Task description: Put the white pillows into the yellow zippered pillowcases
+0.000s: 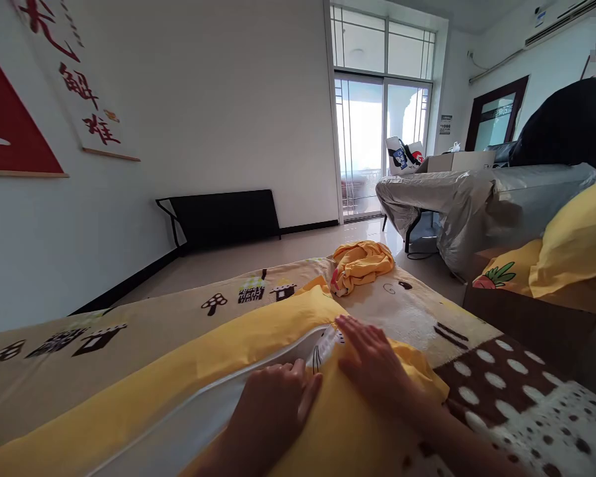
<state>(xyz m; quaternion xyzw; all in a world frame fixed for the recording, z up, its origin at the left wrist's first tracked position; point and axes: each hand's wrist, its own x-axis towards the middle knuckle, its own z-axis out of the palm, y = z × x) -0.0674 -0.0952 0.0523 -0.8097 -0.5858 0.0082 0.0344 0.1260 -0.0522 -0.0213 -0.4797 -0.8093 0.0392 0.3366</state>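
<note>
Our left hand [277,401] curls on the yellow cover [258,324], its hold unclear; our right hand [372,361] lies flat there, gripping nothing; crumpled orange cloth [365,262] sits beyond.

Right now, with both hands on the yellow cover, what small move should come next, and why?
I'd probably have the left hand ease the cover's near edge toward the far edge while the right hand steadies the end: the long opening gapes, the white inner piece shows through it, and the left fingers are already curled beside it.
</note>
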